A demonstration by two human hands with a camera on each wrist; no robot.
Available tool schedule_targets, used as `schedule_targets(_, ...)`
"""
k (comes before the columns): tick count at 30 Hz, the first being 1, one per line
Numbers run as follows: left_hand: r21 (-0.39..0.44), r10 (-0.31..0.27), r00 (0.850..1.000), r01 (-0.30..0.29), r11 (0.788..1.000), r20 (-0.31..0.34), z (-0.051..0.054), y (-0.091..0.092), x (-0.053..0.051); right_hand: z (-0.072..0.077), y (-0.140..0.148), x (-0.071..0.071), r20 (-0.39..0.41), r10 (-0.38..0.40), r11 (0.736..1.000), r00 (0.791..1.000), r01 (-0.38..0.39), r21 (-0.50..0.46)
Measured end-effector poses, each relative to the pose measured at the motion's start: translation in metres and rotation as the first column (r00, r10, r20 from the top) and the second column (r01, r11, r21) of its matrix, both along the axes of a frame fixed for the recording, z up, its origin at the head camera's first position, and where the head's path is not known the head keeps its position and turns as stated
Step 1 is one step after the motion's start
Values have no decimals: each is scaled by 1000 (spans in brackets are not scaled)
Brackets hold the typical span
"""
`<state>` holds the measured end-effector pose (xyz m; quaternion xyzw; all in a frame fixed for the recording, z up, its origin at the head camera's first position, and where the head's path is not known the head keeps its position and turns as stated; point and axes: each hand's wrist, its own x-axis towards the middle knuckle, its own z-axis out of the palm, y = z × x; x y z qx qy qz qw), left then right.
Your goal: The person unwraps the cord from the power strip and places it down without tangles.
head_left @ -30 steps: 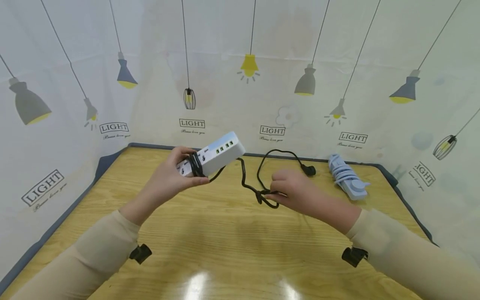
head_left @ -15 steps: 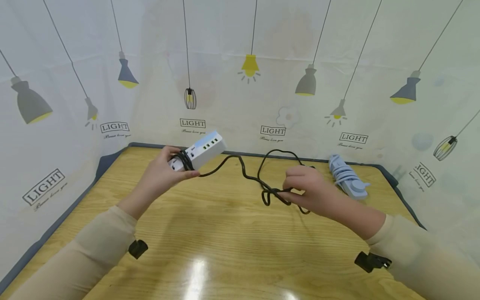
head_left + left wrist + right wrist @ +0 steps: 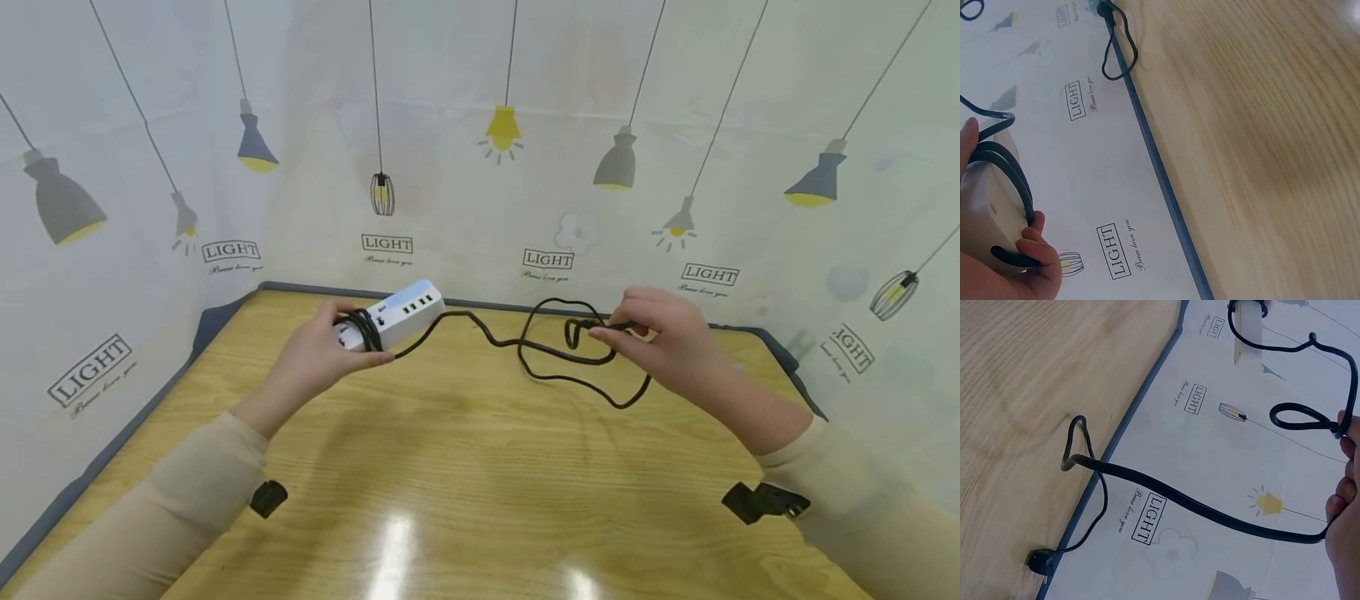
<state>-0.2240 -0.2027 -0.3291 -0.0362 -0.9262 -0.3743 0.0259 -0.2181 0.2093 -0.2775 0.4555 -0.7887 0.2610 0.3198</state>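
Note:
My left hand (image 3: 311, 350) grips one end of a white power strip (image 3: 411, 310) above the table. Black cord is wound in a few turns round that end, and the left wrist view shows fingers curled about the strip (image 3: 985, 194) and its windings. From there the loose black cord (image 3: 480, 321) runs right to my right hand (image 3: 678, 342), which pinches it between thumb and fingers. A small loop (image 3: 1300, 417) sticks out by the fingertips. Beyond it the cord hangs down, and its black plug (image 3: 1040, 561) lies on the table near the back edge.
The wooden table (image 3: 450, 475) has a dark border along its back and sides. A white cloth backdrop (image 3: 450, 125) printed with lamps stands behind it. The second, light-blue power strip is almost wholly hidden behind my right hand.
My right hand has moved right and up with the cord, drawing it out longer between the hands. My left hand has shifted left with the white power strip. The light-blue strip has become covered.

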Motion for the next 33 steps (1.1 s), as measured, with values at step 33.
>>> schedule_targets(33,-139,-95,995,97,986,20,-6,15,5,-31,38,-50,656,-487,861,577,443,250)
